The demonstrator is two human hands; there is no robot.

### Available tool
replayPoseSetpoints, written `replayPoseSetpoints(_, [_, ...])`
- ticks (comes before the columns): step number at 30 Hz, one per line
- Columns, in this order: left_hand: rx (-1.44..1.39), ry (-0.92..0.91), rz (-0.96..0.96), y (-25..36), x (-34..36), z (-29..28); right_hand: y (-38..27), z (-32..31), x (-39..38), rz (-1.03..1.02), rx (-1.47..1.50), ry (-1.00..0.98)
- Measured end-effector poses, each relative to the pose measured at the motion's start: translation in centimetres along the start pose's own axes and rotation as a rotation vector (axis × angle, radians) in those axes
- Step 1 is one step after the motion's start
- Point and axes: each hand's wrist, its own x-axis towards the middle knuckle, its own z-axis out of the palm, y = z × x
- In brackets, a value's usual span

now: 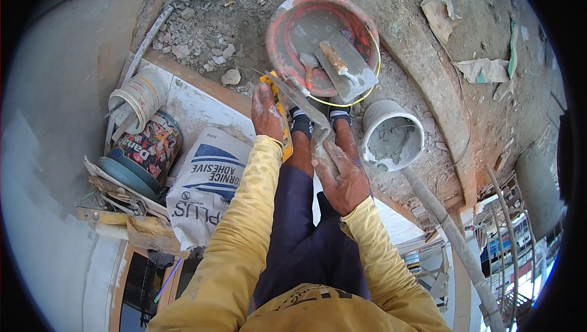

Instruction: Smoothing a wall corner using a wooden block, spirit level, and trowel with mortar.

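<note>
My left hand (266,113), smeared with grey mortar, grips a narrow yellow bar-shaped tool (282,125) that looks like a spirit level. My right hand (340,177) holds the near end of a long, thin blade (301,101) coated in grey mortar. The blade slants up and left across the yellow tool toward a red basin (282,57). The basin holds grey mortar and two trowels; the larger trowel (346,66) has a wooden handle. My feet in dark sandals stand just below the basin.
A white bucket (391,134) of mortar stands right of my feet. A white printed bag (203,186) lies to the left, with a patterned tin (150,148) and a white tub (142,96) beyond it. Rubble covers the ground above, and scaffold pipes (454,234) drop away at lower right.
</note>
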Motion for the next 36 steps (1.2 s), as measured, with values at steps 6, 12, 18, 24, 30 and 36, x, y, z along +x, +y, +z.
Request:
replayPoseSetpoints(6, [0.044, 0.023, 0.066, -0.9, 0.6, -0.6, -0.1, 0.2, -0.2, 0.014, 0.045, -0.094])
replayPoseSetpoints(12, [-0.078, 0.066, 0.062, -2.6, 1.7, -1.1, -0.2, -0.1, -0.4, -0.007, 0.023, -0.137])
replayPoseSetpoints(18, [-0.248, -0.047, -0.129, -0.4, 1.1, -0.7, -0.1, -0.6, -0.1, -0.066, -0.018, -0.079])
replayPoseSetpoints(24, [-0.409, -0.085, -0.147, 0.0, 2.0, -0.5, -1.7, -0.9, -0.2, -0.055, -0.131, -0.053])
replayPoseSetpoints(30, [-0.340, -0.190, -0.142, 0.6, 1.9, -1.4, -0.8, -1.8, 0.2, -0.137, -0.080, -0.062])
replayPoseSetpoints(36, [-0.276, -0.187, -0.095, 0.7, 1.8, -1.1, -1.3, -1.5, -0.3, -0.045, -0.043, -0.085])
